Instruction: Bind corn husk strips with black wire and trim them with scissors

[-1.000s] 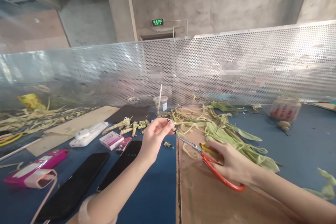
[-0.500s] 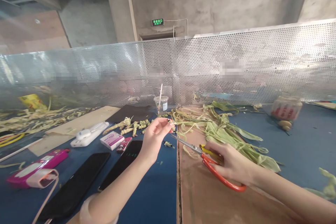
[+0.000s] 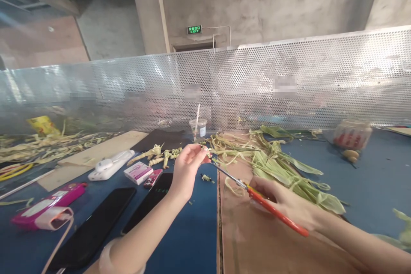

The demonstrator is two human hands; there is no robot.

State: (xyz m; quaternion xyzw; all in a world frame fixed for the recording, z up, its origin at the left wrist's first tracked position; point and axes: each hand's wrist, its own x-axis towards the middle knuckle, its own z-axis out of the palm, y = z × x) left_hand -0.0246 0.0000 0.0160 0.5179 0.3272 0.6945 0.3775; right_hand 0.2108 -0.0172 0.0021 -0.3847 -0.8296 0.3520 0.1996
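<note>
My left hand (image 3: 189, 167) is raised over the table, fingertips pinched on a small green-and-dark piece (image 3: 208, 154) mostly hidden by them. In my right hand (image 3: 282, 201) are scissors (image 3: 272, 209) with red and yellow handles. Their blades look closed, turned nearly edge-on, and the tip reaches the left fingertips; whether it touches the piece I cannot tell. Below the left hand lies a similar small knotted piece (image 3: 207, 178) on the blue table. Long green husk strips (image 3: 276, 162) spread beyond the scissors on a brown board (image 3: 250, 239).
Left of my forearm are two black phones (image 3: 96, 222), a small white-and-pink box (image 3: 138, 173), a white power strip (image 3: 111, 165) and a magenta item (image 3: 54, 205). Twisted husk pieces (image 3: 154, 154), a plastic cup (image 3: 198, 129) and a jar (image 3: 352, 134) stand farther back, before a perforated metal screen (image 3: 144, 85).
The scissors have rotated in my right hand, their handles now edge-on and their tip closer to the left fingertips. My left hand has shifted slightly left, still pinching the piece.
</note>
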